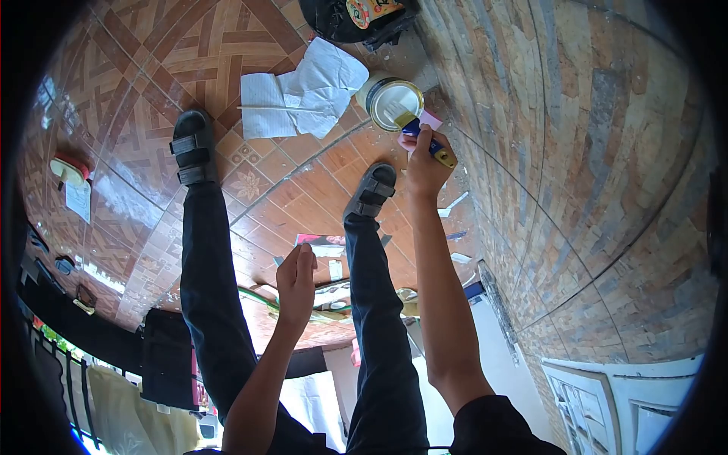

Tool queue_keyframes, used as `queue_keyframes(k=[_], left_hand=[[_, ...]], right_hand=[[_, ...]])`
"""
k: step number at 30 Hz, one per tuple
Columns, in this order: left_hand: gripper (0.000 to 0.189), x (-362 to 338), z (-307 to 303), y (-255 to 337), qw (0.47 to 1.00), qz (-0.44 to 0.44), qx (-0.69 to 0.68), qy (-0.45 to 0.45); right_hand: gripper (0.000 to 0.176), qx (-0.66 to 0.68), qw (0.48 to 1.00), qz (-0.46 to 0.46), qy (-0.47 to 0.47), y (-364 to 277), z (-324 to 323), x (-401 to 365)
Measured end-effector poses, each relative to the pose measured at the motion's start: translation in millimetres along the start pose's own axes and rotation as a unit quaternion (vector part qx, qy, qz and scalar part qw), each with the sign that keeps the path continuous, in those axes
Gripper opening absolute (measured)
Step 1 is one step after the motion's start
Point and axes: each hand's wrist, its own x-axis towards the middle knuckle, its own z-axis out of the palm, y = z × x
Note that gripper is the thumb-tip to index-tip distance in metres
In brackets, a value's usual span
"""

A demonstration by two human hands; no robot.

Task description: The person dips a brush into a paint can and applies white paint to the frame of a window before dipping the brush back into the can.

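My right hand point(426, 163) is closed around a paintbrush point(412, 129) with a blue and yellow handle. The brush's bristles are at the mouth of a paint can point(370, 97), overlapping the white paint inside. Something flat and pink point(431, 120) shows right beside these fingers. Lower in the view, my left hand point(297, 282) is loosely curled, with nothing showing in its fingers. Left of the can, a crumpled white paper sheet point(327, 80) lies on the tiles, and a thin pale stick point(277, 108) rests across it.
A stone-patterned tiled wall point(561, 152) rises close on the right. A black bag point(345, 23) stands beyond the can. My sandalled feet point(193, 148) are on the tiled floor point(250, 197). A printed card point(326, 244) and scraps lie behind my left hand. A red-edged object point(70, 171) lies far left.
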Motion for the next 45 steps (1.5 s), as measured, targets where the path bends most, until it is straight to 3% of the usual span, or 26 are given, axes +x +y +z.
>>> queue_keyframes(k=[3,8,15,18,20,32,45], left_hand=[[0.036,1.0,1.0,-2.8,1.0,0.008,-0.009,-0.003],[0.036,2.6,2.1,-7.1,1.0,0.002,-0.014,-0.005],[0.037,3.5,2.8,-6.1,1.0,0.002,-0.022,-0.003],[0.037,4.4,3.4,-8.3,1.0,-0.003,-0.02,-0.002],[0.037,4.5,3.0,-6.8,1.0,-0.002,-0.017,-0.002],[0.037,7.5,2.3,-10.7,1.0,0.008,-0.009,-0.017],[0.037,8.6,3.8,-10.3,1.0,0.012,-0.011,-0.014]], right_hand=[[0.016,-0.039,0.998,-0.042,0.023,-3.2,-0.2,-1.0],[0.015,0.001,1.0,0.018,-0.005,0.3,-5.5,3.2],[0.016,-0.018,1.0,-0.015,0.014,-5.2,-1.3,2.2],[0.016,-0.002,0.999,0.049,-0.004,-15.3,1.9,2.4],[0.016,0.071,0.993,0.079,0.058,-18.4,8.6,1.6],[0.018,0.17,0.978,0.089,0.08,-15.6,17.5,-4.2],[0.016,0.091,0.99,0.065,0.08,-5.1,12.0,-2.5]])
